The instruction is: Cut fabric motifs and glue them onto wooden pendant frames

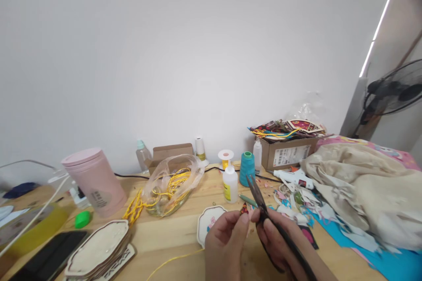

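Observation:
My left hand (pixel 226 239) is closed, thumb and fingertips pinching a small red, orange and black patterned scrap (pixel 244 209). Close beside it, my right hand (pixel 280 232) grips dark scissors (pixel 260 202) with long black handles, their tips pointing up and away from me. The scissors' blades are apart from the scrap. Partly behind my left hand lies a scalloped white piece (pixel 207 219) with a dark edge and pink and blue flowers. From near it a yellow cord (pixel 174 260) runs to the lower left.
Beyond my hands stand a glue bottle (pixel 230 184) and a teal thread cone (pixel 247 169). Fabric scraps (pixel 296 206) and a glue gun (pixel 293 178) lie right. Leftward are a bag of yellow cord (pixel 174 189), stacked scalloped panels (pixel 99 248), a phone (pixel 49 254) and a pink tumbler (pixel 95 184).

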